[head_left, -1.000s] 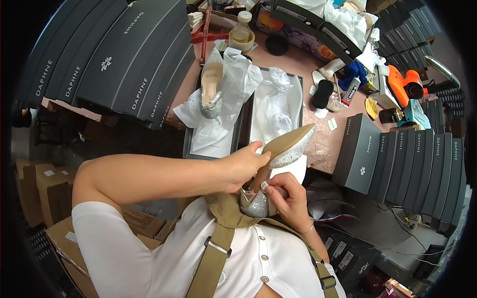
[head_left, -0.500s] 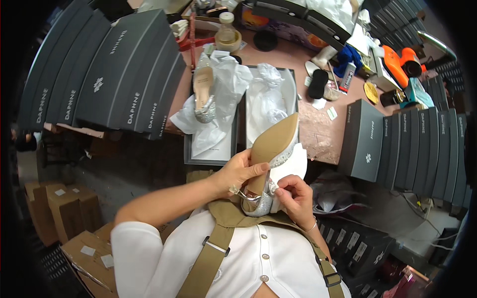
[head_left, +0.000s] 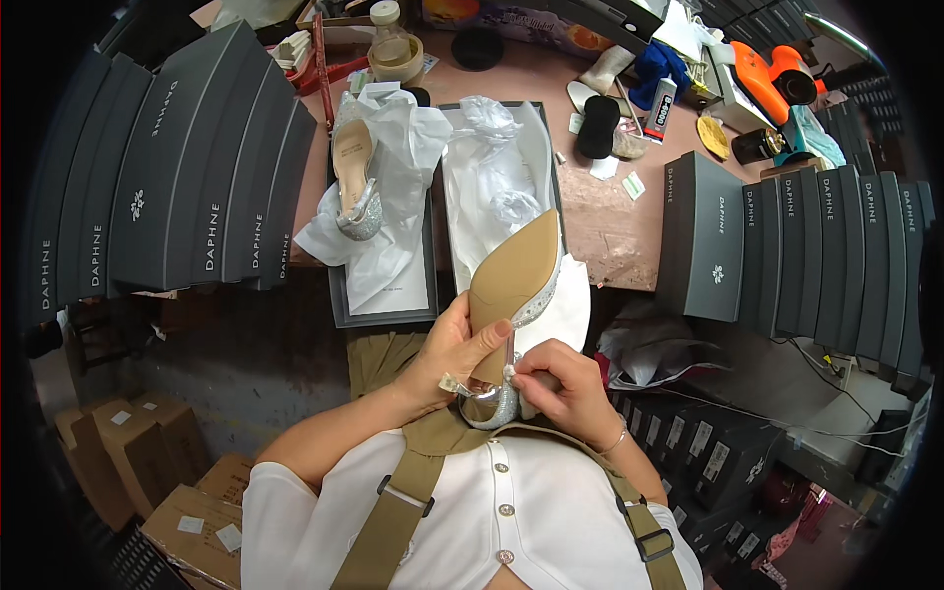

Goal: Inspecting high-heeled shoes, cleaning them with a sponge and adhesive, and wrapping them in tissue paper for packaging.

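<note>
A silver glittery high-heeled shoe (head_left: 516,270) is held close to my body with its tan sole turned up. My left hand (head_left: 444,356) wraps around its middle, thumb pressed on the sole. My right hand (head_left: 570,388) is closed in a pinch on a small white wad (head_left: 508,374), against the side of the shoe near its heel. The matching shoe (head_left: 356,182) lies on white tissue paper (head_left: 408,147) over one half of a dark shoebox (head_left: 383,315). The other half, an open box (head_left: 559,231), holds crumpled tissue.
Dark shoeboxes stand in rows at left (head_left: 187,167) and right (head_left: 700,246). The pink worktable (head_left: 619,241) also carries a glue tube (head_left: 661,108), a black oval pad (head_left: 598,128), a jar in a bowl (head_left: 391,49) and an orange heat gun (head_left: 762,84). Brown cartons (head_left: 162,438) sit lower left.
The view has shifted, so the table and boxes appear further left and slightly higher. Both hands keep hold of the shoe; my right fingers and the white wad have stayed beside the heel.
</note>
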`<act>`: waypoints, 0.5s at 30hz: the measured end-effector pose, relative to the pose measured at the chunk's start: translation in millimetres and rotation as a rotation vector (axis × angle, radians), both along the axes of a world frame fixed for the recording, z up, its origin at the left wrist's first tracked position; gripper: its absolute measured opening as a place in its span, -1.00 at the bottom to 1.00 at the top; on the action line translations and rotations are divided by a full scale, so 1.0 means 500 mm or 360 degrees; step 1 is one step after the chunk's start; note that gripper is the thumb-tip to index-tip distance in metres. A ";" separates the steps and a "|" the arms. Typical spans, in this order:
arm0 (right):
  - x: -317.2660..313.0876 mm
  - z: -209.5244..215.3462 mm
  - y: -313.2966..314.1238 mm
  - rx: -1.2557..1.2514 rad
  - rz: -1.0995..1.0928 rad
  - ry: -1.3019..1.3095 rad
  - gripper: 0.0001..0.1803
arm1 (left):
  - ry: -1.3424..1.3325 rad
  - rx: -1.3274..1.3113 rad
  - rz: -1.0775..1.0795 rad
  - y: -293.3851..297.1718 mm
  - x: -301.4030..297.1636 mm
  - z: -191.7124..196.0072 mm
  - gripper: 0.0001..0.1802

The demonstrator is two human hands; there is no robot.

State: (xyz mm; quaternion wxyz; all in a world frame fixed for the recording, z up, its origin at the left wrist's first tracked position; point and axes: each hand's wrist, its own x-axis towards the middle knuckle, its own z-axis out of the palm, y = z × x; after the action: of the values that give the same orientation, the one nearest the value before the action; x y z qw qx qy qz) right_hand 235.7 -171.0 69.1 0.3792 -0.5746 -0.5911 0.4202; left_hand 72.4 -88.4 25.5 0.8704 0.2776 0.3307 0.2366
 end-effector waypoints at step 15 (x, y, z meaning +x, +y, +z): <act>0.010 0.008 0.026 0.0096 0.0339 -0.0287 -0.85 | 0.0033 -0.0202 -0.0100 -0.006 -0.008 0.023 -0.53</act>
State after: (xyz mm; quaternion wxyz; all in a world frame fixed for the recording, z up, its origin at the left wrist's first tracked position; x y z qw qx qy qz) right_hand 241.0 -157.9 73.4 0.2949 -0.5323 -0.6928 0.3870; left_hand 68.7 -91.2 37.3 0.8897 0.2346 0.3452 0.1849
